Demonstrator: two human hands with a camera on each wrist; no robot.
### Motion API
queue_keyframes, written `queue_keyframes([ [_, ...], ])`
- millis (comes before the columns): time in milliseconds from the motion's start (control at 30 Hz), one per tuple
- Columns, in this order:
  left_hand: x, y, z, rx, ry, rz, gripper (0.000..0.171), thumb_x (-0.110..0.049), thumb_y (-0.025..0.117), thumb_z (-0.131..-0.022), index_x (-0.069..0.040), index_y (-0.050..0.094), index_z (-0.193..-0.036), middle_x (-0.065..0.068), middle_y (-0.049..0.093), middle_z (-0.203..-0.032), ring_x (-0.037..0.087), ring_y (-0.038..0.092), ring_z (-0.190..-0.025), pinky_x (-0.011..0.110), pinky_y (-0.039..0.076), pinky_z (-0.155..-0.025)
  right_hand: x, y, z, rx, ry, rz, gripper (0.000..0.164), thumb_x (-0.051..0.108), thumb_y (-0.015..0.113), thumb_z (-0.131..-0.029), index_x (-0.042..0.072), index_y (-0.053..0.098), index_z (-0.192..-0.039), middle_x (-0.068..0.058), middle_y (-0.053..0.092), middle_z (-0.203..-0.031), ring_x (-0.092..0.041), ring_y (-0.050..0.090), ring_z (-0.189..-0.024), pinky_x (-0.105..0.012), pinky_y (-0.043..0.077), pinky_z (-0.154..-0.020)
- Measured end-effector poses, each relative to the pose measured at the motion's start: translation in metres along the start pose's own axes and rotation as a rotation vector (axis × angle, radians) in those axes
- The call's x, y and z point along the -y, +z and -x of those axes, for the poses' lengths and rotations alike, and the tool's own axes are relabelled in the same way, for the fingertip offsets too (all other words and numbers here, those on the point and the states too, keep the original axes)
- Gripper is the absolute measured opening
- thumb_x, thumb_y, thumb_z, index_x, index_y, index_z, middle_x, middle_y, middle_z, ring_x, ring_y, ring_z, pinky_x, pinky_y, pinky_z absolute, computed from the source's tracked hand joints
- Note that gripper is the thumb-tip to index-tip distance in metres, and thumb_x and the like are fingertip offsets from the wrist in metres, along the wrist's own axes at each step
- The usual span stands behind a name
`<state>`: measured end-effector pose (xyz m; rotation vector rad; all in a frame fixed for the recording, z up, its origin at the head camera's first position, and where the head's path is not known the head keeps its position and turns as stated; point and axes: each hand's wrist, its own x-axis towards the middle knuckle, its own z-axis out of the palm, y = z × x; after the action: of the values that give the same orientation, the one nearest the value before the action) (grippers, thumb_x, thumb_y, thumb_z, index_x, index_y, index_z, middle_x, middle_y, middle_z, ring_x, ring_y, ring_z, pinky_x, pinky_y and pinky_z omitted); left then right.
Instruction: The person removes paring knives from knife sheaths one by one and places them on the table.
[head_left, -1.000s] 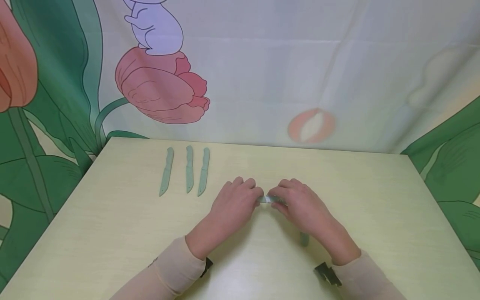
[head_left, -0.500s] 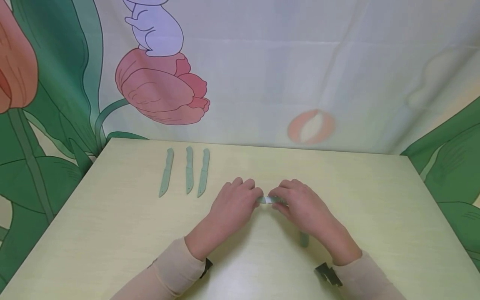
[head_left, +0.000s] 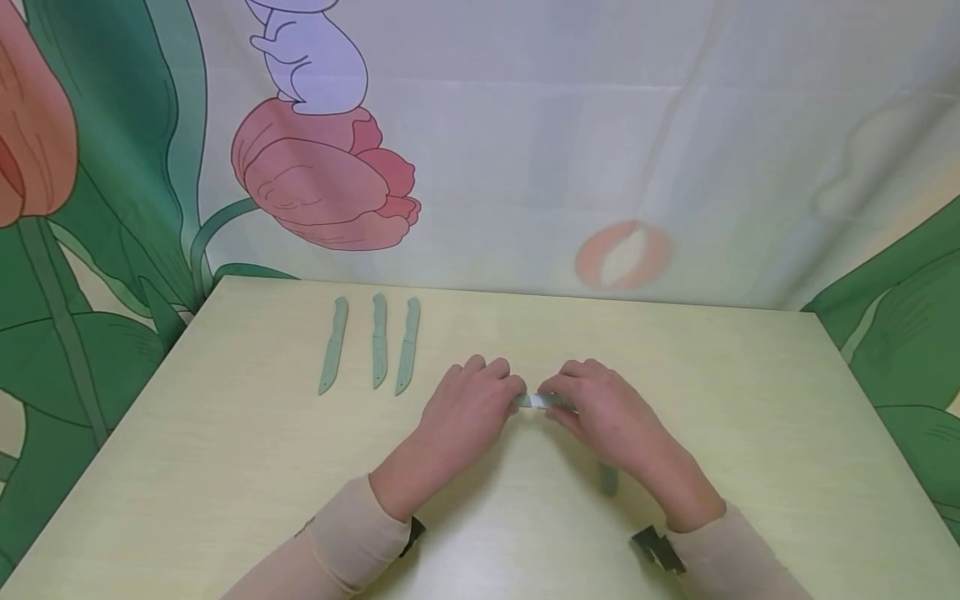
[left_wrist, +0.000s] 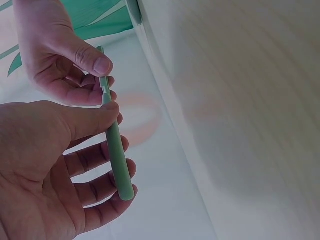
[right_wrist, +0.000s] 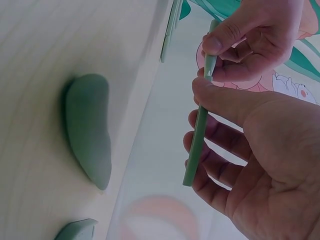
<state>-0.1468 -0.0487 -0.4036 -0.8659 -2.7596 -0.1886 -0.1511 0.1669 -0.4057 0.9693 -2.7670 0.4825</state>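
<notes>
Over the middle of the table, my left hand (head_left: 468, 408) and right hand (head_left: 607, 408) hold a slim green knife level between them. The left thumb and fingers pinch its rounded handle (left_wrist: 119, 165) in the left wrist view. My right thumb and fingers pinch the flat green blade cover (right_wrist: 196, 145) at the other end. Between the fingertips a short bright strip shows. Under the right hand lies another green piece (head_left: 608, 479), mostly hidden by the wrist. The right wrist view shows it blurred as a green rounded shape (right_wrist: 90, 130), with a second green piece (right_wrist: 77, 230) near it.
Three green covered knives, a left one (head_left: 333, 346), a middle one (head_left: 379, 342) and a right one (head_left: 407, 346), lie side by side at the table's back left. A printed cloth (head_left: 495, 167) hangs behind the pale wooden table (head_left: 225, 467). Black mounts (head_left: 657, 550) sit at both wrists.
</notes>
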Motion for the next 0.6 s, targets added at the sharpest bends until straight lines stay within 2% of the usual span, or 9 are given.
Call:
queue_keyframes([
  [600, 0.0001, 0.001, 0.0007, -0.003, -0.007, 0.034, 0.006, -0.021, 0.083, -0.094, -0.02, 0.079, -0.098, -0.004, 0.053, -0.079, 0.017, 0.042, -0.068, 0.026, 0.036, -0.058, 0.0005, -0.0022, 0.0002, 0.027, 0.015, -0.008, 0.02, 0.01, 0.089, -0.087, 0.009, 0.081, -0.106, -0.002, 0.071, -0.097, -0.017, 0.058, -0.081, -0.031, 0.052, -0.073],
])
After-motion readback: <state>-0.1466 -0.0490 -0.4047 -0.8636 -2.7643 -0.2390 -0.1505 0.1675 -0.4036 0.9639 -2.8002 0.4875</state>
